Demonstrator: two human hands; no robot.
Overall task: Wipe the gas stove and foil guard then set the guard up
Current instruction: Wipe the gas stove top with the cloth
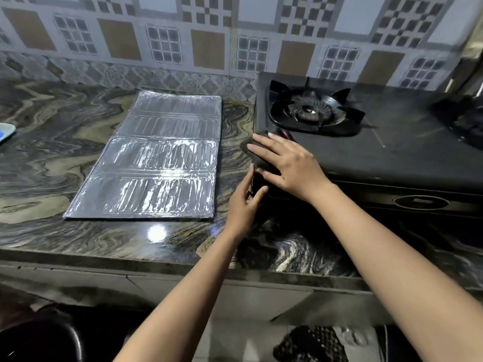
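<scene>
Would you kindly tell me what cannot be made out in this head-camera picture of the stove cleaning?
Head view: dark grey cloth, mostly covered by the right hand.
Head view: whether the left hand grips cloth or a corner of the black gas stove; dark on dark.
Head view: oval label on the stove front, unreadably blurred.
Head view: right-side burner, blurred and cut by the right edge.
Head view: blue-and-pale object, cut by the left edge.

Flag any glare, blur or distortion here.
Head view: glare whitens the near half of the foil guard and leaves a bright spot on the counter. The stove smears into blur at far right. Wide-angle bend curves the tiles.
</scene>
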